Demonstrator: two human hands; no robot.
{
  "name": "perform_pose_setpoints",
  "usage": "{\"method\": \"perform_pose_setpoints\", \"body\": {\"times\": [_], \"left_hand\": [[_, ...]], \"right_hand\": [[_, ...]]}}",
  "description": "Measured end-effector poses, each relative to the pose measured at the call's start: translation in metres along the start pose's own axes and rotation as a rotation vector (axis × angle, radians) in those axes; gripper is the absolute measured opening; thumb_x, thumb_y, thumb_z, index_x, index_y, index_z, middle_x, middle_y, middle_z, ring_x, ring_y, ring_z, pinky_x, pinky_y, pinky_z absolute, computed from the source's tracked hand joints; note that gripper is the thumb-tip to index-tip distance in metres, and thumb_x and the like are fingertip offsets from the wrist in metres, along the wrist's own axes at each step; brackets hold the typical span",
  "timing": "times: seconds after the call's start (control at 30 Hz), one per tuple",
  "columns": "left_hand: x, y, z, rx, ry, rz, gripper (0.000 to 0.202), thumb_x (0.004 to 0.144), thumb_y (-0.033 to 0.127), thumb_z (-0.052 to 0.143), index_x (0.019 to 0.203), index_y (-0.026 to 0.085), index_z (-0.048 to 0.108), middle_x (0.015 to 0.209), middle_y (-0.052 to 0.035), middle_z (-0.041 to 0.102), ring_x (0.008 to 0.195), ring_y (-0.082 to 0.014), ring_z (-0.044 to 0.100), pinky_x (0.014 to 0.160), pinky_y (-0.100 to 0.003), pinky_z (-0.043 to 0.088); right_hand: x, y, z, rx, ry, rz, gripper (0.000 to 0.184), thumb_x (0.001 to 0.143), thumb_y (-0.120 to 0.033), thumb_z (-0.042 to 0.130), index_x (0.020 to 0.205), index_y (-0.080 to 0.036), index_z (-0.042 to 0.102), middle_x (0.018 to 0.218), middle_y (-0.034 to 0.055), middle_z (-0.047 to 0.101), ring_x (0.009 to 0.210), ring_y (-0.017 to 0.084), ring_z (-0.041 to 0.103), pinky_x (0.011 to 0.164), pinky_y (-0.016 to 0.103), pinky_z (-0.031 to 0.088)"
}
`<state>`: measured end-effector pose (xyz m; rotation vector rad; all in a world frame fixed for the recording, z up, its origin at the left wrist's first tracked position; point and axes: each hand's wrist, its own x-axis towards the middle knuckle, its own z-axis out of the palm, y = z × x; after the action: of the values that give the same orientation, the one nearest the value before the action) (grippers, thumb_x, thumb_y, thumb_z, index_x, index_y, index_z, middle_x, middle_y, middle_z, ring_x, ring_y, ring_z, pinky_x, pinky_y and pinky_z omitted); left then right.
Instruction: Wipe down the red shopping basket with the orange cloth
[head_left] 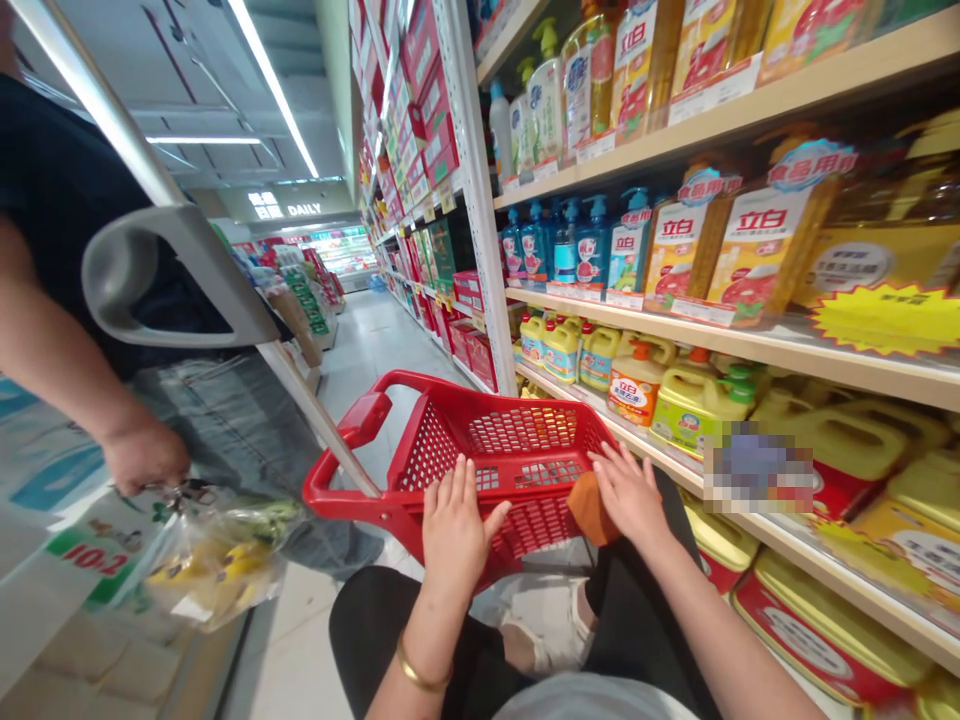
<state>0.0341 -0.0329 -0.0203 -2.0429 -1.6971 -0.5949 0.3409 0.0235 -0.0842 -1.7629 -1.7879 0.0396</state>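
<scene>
The left hand [457, 520], palm down with fingers straight and gripping nothing, lies at the near rim of the red basket [525, 430]; the right hand [628, 492] spreads loose fingers over its near right corner. One orange-brown item [592, 508] pokes out from under the right hand; whether that hand grips it I cannot tell. The single basket sits just beyond both hands, its long axis running crosswise, its handle end pointing left. From that end one pull handle [232, 280] slants up and left. Left of the basket, another person's hand [146, 455] carries one plastic bag [217, 570]. Right of it, shelves hold two amber bottles [679, 245] above three blue-labelled jugs [562, 348].
</scene>
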Motion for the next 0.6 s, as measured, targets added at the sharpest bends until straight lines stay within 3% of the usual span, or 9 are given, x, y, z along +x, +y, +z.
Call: {"method": "perform_pose_setpoints", "body": {"times": [0.1,0.27,0.33,0.4,0.47,0.6], "left_hand": [[0.001,0.0,0.003,-0.008,0.014,-0.016,0.072,0.106,0.06,0.051,0.16,0.012,0.053,0.165,-0.0181,0.051,0.142,-0.0383,0.059,0.123,-0.057,0.038],[0.002,-0.001,0.003,0.002,0.002,-0.011,0.072,0.106,0.06,0.049,0.156,0.009,0.057,0.163,-0.0192,0.054,0.141,-0.0383,0.06,0.122,-0.056,0.039],[0.002,-0.001,0.001,0.002,-0.004,-0.002,0.072,0.106,0.061,0.049,0.156,0.009,0.057,0.163,-0.0192,0.054,0.14,-0.0379,0.06,0.121,-0.056,0.04],[0.002,-0.001,0.0,-0.001,-0.001,0.004,0.071,0.107,0.061,0.048,0.157,0.011,0.056,0.163,-0.0186,0.053,0.14,-0.0374,0.06,0.12,-0.055,0.041],[0.002,-0.001,-0.001,-0.005,0.004,0.003,0.07,0.107,0.06,0.048,0.158,0.013,0.055,0.164,-0.0178,0.053,0.141,-0.0372,0.06,0.12,-0.055,0.04],[0.002,0.0,0.0,-0.02,0.01,-0.016,0.069,0.107,0.059,0.048,0.159,0.015,0.054,0.163,-0.0165,0.054,0.141,-0.0371,0.059,0.121,-0.057,0.038]], "right_hand": [[-0.004,-0.011,0.003,-0.02,0.062,0.065,0.056,0.114,-0.045,0.028,0.147,-0.027,0.069,0.168,0.0055,0.051,0.164,0.037,0.032,0.131,0.072,0.015],[-0.025,-0.104,0.017,0.066,0.004,-0.3,0.046,0.115,-0.042,0.038,0.153,-0.034,0.062,0.166,0.0009,0.054,0.162,0.031,0.037,0.134,0.064,0.017],[-0.027,-0.123,0.017,0.106,-0.04,-0.391,0.046,0.114,-0.043,0.041,0.157,-0.036,0.058,0.165,0.0004,0.054,0.159,0.029,0.042,0.133,0.06,0.023],[-0.022,-0.121,0.012,0.112,-0.068,-0.427,0.046,0.114,-0.043,0.042,0.156,-0.034,0.059,0.163,0.0017,0.058,0.154,0.028,0.049,0.129,0.055,0.031],[-0.012,-0.1,0.004,0.083,-0.091,-0.426,0.046,0.115,-0.046,0.04,0.15,-0.031,0.065,0.155,0.0044,0.066,0.143,0.027,0.06,0.123,0.051,0.038],[0.011,-0.045,-0.016,-0.049,-0.117,-0.274,0.057,0.115,-0.051,0.031,0.116,-0.025,0.082,0.121,0.0077,0.083,0.112,0.026,0.076,0.103,0.041,0.051]]}}
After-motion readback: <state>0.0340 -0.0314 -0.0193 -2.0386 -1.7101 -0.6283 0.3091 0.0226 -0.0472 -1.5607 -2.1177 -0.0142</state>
